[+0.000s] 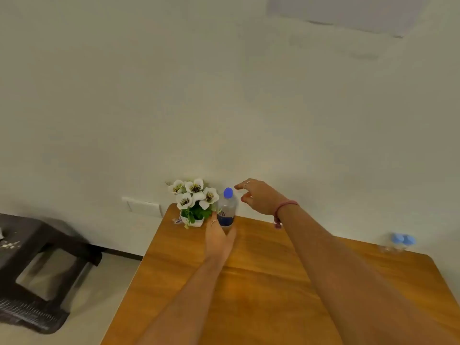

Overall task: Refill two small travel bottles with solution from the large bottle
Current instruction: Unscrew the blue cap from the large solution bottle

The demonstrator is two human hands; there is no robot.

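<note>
The large clear bottle (227, 207) with a blue cap and dark blue label stands upright at the far edge of the wooden table (261, 282). My left hand (219, 239) wraps around its lower part, thumb on the right side. My right hand (258, 196) hovers just right of the blue cap, fingers loosely spread, touching nothing. Two small travel bottles (398, 244) with light blue caps stand close together at the table's far right edge, blurred.
A white pot of artificial white flowers (194, 202) stands right beside the large bottle on its left. A dark plastic stool (37, 265) stands on the floor to the left of the table. A wall runs directly behind the table.
</note>
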